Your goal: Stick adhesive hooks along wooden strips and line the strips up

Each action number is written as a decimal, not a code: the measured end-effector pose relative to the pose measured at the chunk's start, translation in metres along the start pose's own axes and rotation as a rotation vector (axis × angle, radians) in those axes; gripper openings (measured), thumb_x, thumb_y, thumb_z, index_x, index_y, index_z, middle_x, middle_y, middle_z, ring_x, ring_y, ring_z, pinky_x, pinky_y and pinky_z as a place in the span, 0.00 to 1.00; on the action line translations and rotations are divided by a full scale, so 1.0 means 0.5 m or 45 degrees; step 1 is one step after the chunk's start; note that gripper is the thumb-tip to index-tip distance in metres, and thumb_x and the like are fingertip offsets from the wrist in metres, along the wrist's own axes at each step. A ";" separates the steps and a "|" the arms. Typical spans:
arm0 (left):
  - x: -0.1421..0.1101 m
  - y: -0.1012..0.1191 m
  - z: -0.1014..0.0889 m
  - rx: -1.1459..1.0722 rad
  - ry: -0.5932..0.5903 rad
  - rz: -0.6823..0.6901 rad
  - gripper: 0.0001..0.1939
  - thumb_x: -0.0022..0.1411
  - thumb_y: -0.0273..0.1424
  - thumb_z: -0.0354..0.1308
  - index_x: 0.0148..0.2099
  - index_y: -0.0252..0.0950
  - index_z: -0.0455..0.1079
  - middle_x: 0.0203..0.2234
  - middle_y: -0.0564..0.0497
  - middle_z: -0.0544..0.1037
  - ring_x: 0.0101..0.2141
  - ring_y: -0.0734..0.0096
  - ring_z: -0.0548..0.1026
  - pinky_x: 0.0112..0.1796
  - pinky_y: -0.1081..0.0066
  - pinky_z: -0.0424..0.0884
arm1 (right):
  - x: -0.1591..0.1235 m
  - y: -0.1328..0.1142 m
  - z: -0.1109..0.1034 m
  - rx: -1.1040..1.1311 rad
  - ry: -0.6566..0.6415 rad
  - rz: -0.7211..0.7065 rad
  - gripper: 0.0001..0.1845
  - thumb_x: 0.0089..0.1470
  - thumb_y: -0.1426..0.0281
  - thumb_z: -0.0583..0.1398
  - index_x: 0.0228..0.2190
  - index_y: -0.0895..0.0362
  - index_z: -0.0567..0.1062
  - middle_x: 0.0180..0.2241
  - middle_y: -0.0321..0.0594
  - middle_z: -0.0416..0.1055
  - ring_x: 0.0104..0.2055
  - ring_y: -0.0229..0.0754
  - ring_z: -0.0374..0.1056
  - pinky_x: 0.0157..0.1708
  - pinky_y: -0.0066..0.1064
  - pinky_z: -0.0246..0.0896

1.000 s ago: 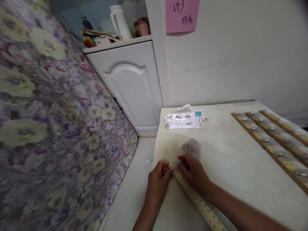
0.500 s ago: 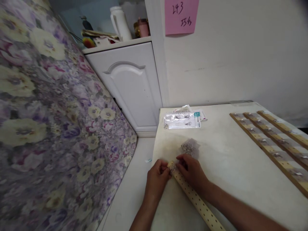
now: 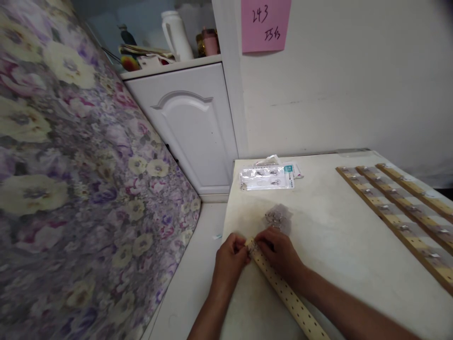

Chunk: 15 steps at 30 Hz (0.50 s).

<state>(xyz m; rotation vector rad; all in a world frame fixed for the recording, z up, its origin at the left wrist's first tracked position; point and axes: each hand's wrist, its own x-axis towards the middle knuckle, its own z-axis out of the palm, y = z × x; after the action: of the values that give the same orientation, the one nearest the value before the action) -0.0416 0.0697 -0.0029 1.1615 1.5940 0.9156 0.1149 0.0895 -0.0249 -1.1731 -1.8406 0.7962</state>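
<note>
A pale yellow perforated strip (image 3: pixel 283 289) lies slanting across the table, dotted with dark holes. At its far end sits a small clear plastic piece (image 3: pixel 254 249), its details too small to make out. My left hand (image 3: pixel 230 260) pinches the left edge of that end, thumb and forefinger together. From the other side, my right hand (image 3: pixel 281 254) has its bent fingers closed on the right edge beside the clear piece. Just beyond my right hand lies a small heap of clear plastic pieces with metal hooks (image 3: pixel 278 218).
Clear blister packs (image 3: pixel 267 178) lie at the table's back edge. Several wooden strips bearing clear pieces with metal hooks (image 3: pixel 385 208) line the right side. A floral curtain (image 3: pixel 106 189) hangs at left, near a white cabinet (image 3: pixel 189 137). A pink note (image 3: pixel 265 26) is on the wall.
My right fingers have shifted slightly left, closer to the strip's end. My left hand keeps its pinch there, and the strip stays in place.
</note>
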 end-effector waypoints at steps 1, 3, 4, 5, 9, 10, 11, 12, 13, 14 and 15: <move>0.001 -0.001 0.000 -0.006 -0.002 -0.008 0.04 0.49 0.29 0.55 0.30 0.38 0.63 0.18 0.60 0.68 0.20 0.76 0.69 0.23 0.76 0.63 | 0.000 0.000 0.000 -0.004 -0.006 0.005 0.08 0.53 0.76 0.56 0.28 0.56 0.75 0.28 0.38 0.69 0.33 0.40 0.66 0.35 0.31 0.60; 0.005 -0.003 0.000 -0.018 -0.009 -0.029 0.04 0.49 0.29 0.55 0.30 0.38 0.62 0.18 0.60 0.68 0.19 0.76 0.70 0.22 0.76 0.64 | 0.002 0.001 0.000 -0.016 -0.022 0.013 0.07 0.53 0.76 0.56 0.28 0.57 0.75 0.28 0.38 0.69 0.33 0.40 0.66 0.35 0.31 0.60; 0.007 -0.005 -0.001 -0.024 -0.014 -0.040 0.04 0.49 0.29 0.54 0.30 0.38 0.62 0.18 0.60 0.68 0.19 0.76 0.70 0.22 0.77 0.64 | 0.002 0.002 0.001 -0.023 -0.029 0.013 0.07 0.53 0.76 0.56 0.28 0.57 0.75 0.28 0.38 0.69 0.33 0.40 0.66 0.35 0.31 0.60; 0.009 -0.006 -0.001 -0.030 -0.020 -0.052 0.05 0.48 0.28 0.54 0.30 0.38 0.62 0.18 0.60 0.68 0.18 0.76 0.70 0.21 0.77 0.64 | 0.003 0.002 0.001 -0.030 -0.033 0.013 0.07 0.53 0.77 0.56 0.28 0.57 0.75 0.27 0.38 0.69 0.33 0.41 0.66 0.34 0.31 0.60; 0.016 -0.008 -0.002 -0.046 -0.051 -0.079 0.06 0.47 0.28 0.54 0.30 0.38 0.61 0.18 0.60 0.68 0.17 0.76 0.70 0.20 0.76 0.64 | 0.005 0.002 0.004 -0.069 -0.047 0.021 0.07 0.53 0.77 0.57 0.27 0.57 0.74 0.28 0.39 0.69 0.33 0.41 0.66 0.34 0.32 0.59; 0.017 -0.009 -0.002 -0.048 -0.057 -0.080 0.06 0.47 0.28 0.54 0.30 0.38 0.60 0.18 0.60 0.68 0.17 0.75 0.70 0.20 0.76 0.64 | 0.004 0.002 0.004 -0.078 -0.048 0.026 0.07 0.53 0.77 0.57 0.27 0.57 0.74 0.28 0.39 0.69 0.33 0.41 0.66 0.34 0.32 0.59; 0.017 -0.009 -0.002 -0.049 -0.058 -0.080 0.06 0.47 0.28 0.54 0.30 0.38 0.60 0.18 0.60 0.68 0.17 0.75 0.70 0.19 0.76 0.64 | 0.004 0.001 0.004 -0.082 -0.047 0.028 0.07 0.53 0.77 0.57 0.28 0.57 0.74 0.28 0.39 0.69 0.33 0.41 0.66 0.34 0.32 0.59; 0.017 -0.010 -0.002 -0.049 -0.056 -0.078 0.06 0.47 0.28 0.54 0.30 0.38 0.60 0.18 0.60 0.68 0.17 0.75 0.70 0.19 0.76 0.64 | 0.002 0.001 0.005 -0.080 -0.044 0.025 0.06 0.53 0.77 0.57 0.28 0.57 0.74 0.28 0.39 0.69 0.33 0.41 0.66 0.34 0.32 0.59; 0.016 -0.011 -0.002 -0.048 -0.050 -0.074 0.06 0.47 0.28 0.54 0.30 0.38 0.61 0.18 0.60 0.68 0.17 0.75 0.70 0.19 0.77 0.64 | 0.001 0.001 0.004 -0.073 -0.039 0.017 0.07 0.54 0.77 0.56 0.29 0.57 0.74 0.29 0.39 0.69 0.33 0.41 0.66 0.34 0.32 0.59; 0.015 -0.013 -0.002 -0.045 -0.042 -0.066 0.05 0.48 0.28 0.54 0.31 0.38 0.61 0.18 0.60 0.68 0.17 0.76 0.70 0.19 0.77 0.64 | -0.001 0.001 0.004 -0.063 -0.033 0.005 0.07 0.54 0.76 0.56 0.29 0.57 0.73 0.29 0.39 0.69 0.33 0.41 0.66 0.35 0.32 0.59; 0.014 -0.014 -0.002 -0.040 -0.035 -0.055 0.05 0.48 0.28 0.54 0.31 0.38 0.61 0.18 0.60 0.68 0.17 0.76 0.70 0.19 0.77 0.63 | -0.002 0.002 0.004 -0.052 -0.027 -0.007 0.07 0.55 0.76 0.55 0.29 0.57 0.73 0.29 0.39 0.69 0.33 0.41 0.66 0.35 0.32 0.60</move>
<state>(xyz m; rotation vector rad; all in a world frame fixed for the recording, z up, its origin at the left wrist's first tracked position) -0.0451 0.0745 -0.0111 1.1093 1.5709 0.8903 0.1140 0.0887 -0.0270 -1.1886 -1.8845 0.7741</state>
